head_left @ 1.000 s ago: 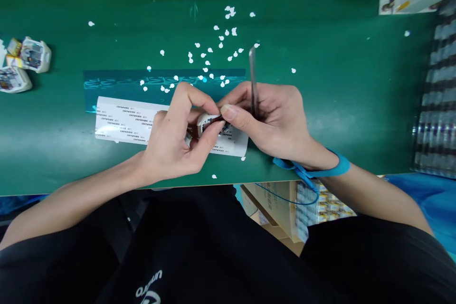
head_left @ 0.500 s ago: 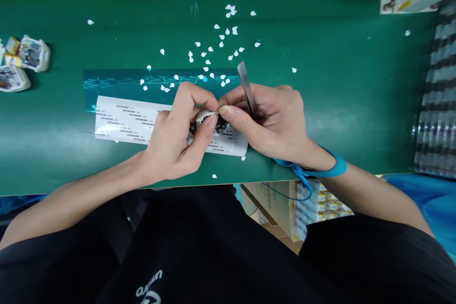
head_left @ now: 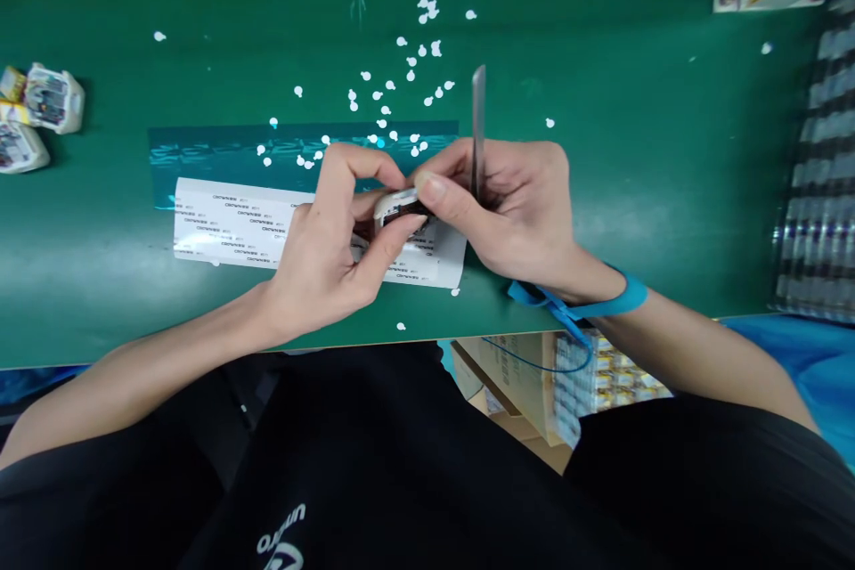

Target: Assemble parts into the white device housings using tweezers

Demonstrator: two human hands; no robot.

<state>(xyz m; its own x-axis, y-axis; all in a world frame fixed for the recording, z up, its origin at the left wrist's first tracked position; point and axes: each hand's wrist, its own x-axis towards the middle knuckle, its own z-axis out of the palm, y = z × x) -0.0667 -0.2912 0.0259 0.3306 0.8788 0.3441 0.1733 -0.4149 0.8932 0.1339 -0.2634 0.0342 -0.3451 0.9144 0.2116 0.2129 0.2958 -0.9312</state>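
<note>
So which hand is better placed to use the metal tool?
Probably the right hand: the metal tool sticks up from its grip, with its thumb at the white casing. The left hand grips that casing, so it seems better suited to steadying.

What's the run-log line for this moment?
left hand: holds white-shelled part | right hand: at part's edge, metal tool in grip | below: printed white sheet

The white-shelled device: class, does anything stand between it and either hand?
Nothing visible does: the left hand grips the white-shelled device, and the right hand is at its edge. The metal tool in the right hand sticks up to one side.
</note>
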